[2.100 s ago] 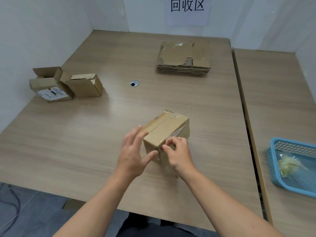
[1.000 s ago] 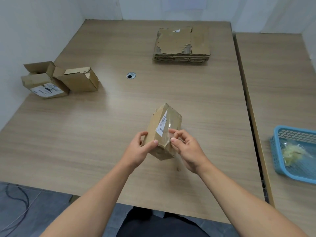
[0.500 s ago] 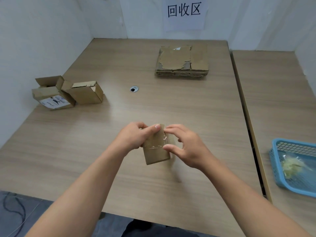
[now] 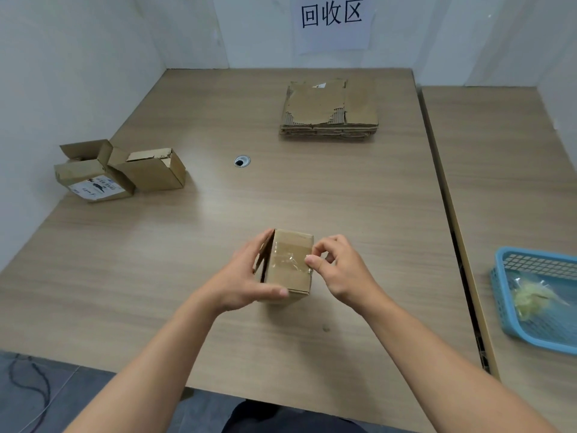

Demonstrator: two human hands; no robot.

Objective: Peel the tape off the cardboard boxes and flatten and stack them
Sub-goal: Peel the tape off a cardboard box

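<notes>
A small brown cardboard box (image 4: 288, 276) stands on end near the table's front, with a band of clear tape (image 4: 288, 260) across the face turned to me. My left hand (image 4: 246, 276) grips the box from its left side, thumb under the lower edge. My right hand (image 4: 338, 270) pinches the tape's end at the box's right edge with thumb and forefinger. A stack of flattened cardboard (image 4: 331, 109) lies at the far middle of the table. Two more opened boxes, one plain (image 4: 153, 170) and one with a white label (image 4: 90, 176), sit at the left edge.
A blue plastic basket (image 4: 537, 292) holding crumpled clear tape sits on the adjoining table at the right. A round cable hole (image 4: 242, 160) is in the tabletop. White walls close off the left and far sides; a paper sign (image 4: 332, 21) hangs on the far wall.
The box has been turned in my hands so its taped face points at me. My right hand has shifted to the tape end at the right edge.
</notes>
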